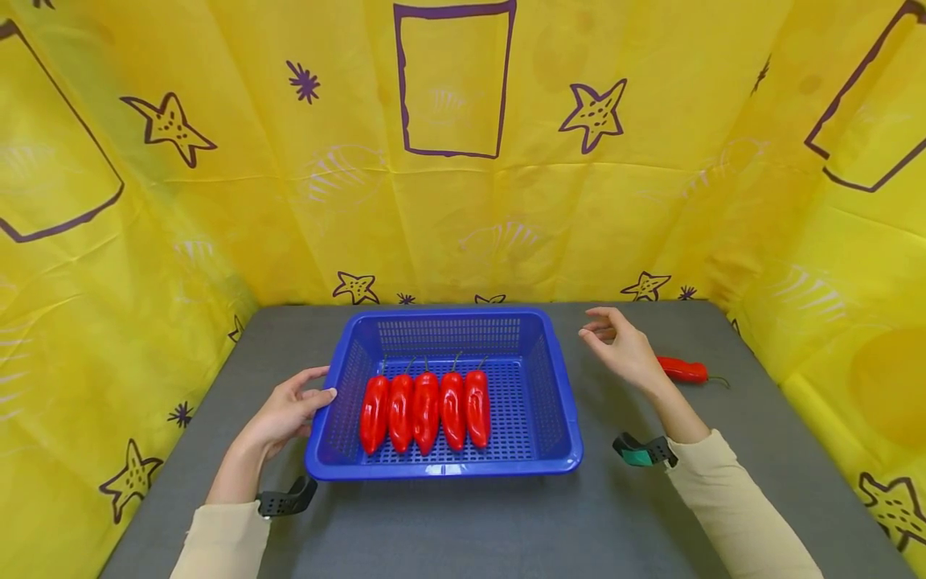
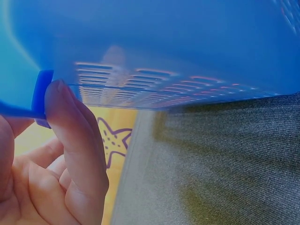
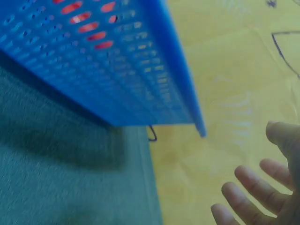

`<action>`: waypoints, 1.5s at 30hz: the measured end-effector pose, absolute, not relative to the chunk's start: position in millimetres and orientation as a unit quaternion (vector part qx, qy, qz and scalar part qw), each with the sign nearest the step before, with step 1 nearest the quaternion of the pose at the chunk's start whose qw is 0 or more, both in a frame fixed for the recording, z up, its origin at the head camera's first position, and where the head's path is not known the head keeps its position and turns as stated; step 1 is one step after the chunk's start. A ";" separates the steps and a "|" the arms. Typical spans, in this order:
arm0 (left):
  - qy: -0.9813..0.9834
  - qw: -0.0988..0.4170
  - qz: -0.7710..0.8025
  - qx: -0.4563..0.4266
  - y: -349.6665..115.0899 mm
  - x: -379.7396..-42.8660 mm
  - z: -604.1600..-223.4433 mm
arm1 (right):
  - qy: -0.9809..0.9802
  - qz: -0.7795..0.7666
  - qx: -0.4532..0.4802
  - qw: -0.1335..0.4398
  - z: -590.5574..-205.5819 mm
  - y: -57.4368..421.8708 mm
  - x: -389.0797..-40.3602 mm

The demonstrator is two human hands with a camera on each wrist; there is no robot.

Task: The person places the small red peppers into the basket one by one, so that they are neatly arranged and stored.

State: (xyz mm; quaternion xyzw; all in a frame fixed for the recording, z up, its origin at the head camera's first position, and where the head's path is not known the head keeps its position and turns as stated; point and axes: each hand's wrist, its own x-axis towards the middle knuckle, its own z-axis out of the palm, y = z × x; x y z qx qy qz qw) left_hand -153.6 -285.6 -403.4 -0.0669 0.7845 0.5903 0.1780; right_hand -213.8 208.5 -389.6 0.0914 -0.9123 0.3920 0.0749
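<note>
A blue plastic basket (image 1: 521, 466) with perforated walls stands in the middle of the grey table. Several glossy red chili peppers (image 1: 425, 412) lie side by side in its left and middle part, green stems pointing away from me. My left hand (image 1: 284, 412) pinches the basket's left rim, thumb on top; the left wrist view shows a finger (image 2: 75, 126) against the rim's outer side. Off the basket's right side, my right hand (image 1: 622, 351) hovers with spread, slightly bent fingers and nothing in them. One more red chili pepper (image 1: 682, 370) lies behind the right wrist, its left end hidden.
Yellow cloth (image 1: 448, 233) printed with purple starfish and frames surrounds the back and both sides of the grey table (image 1: 463, 531). Each wrist wears a dark strap, the left strap (image 1: 288, 500) close to the basket's near left corner.
</note>
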 end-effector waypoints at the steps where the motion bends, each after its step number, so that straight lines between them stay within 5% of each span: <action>1: 0.784 0.178 0.591 -0.066 -285.7 -153.5 -403.4 | -0.912 0.395 0.084 0.075 -391.3 211.8 -212.9; 25: 0.779 0.174 0.600 -0.060 -285.4 -152.8 -404.6 | -0.901 0.406 -0.080 0.126 -419.2 287.4 -180.2; 45: 0.775 0.175 0.604 -0.058 -286.0 -152.2 -405.4 | -0.864 0.436 -0.234 0.089 -442.5 324.4 -164.4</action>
